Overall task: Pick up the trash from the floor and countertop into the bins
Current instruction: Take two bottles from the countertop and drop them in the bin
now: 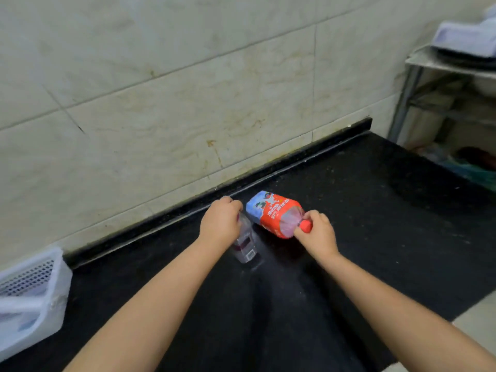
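Note:
Near the back wall, on the black countertop (375,224), lies an empty plastic bottle with a red and blue label (271,214), tilted on its side. My right hand (316,232) grips it at the red cap end. A smaller clear bottle with a purple label (245,247) stands just left of it. My left hand (221,222) is closed around that bottle's top. Both forearms reach in from the bottom of the view.
A white perforated plastic basket (29,296) stands on the counter at the far left. A metal rack (434,84) with a pale tray on top stands beyond the counter's right end. The tiled wall runs along the back. Pale floor shows at the lower right.

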